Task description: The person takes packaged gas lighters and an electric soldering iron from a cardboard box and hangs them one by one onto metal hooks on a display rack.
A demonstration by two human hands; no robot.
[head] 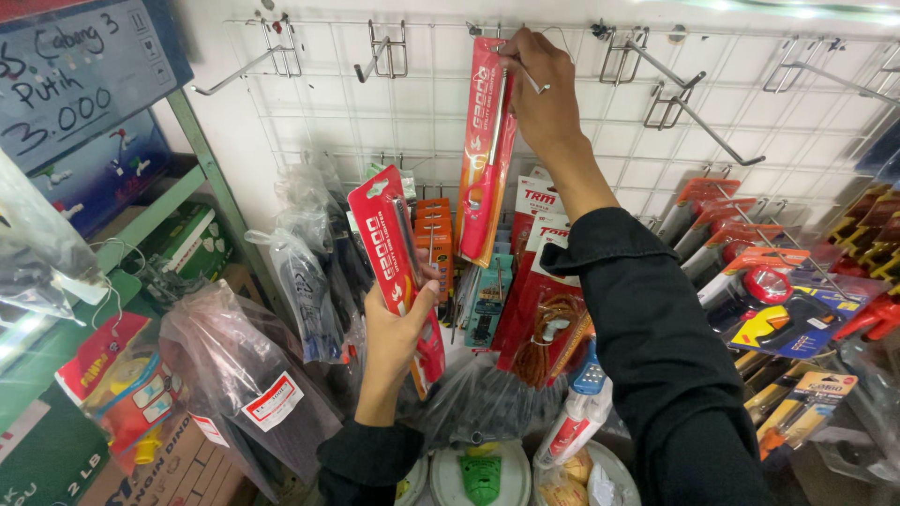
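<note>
My right hand (pixel 539 89) is raised to the top edge of the white wire grid panel (pixel 412 103) on the wall. Its fingers are pinched shut on the top of a long red blister-carded utility lighter (pixel 487 155), right at a bare metal peg hook (pixel 530 80). The card hangs straight down from that grip, its lower end in front of the orange packs (pixel 433 234) hung on the middle of the panel.

My left hand (pixel 398 328) sits lower, near the panel's bottom edge. Its fingers are curled closed around a second red carded utility lighter (pixel 394 258), thumb across the front, with the pack tilted so its top leans to the left.

Between my two forearms hang red cards holding coiled brown cord (pixel 548 319). Clear plastic bags of dark goods (pixel 305 281) hang at the panel's left edge, beside a green metal shelf frame (pixel 211 178). Empty metal hooks (pixel 680 98) stick out along the top right, and carded tools in red and orange packs (pixel 769 300) fill the lower right corner.
</note>
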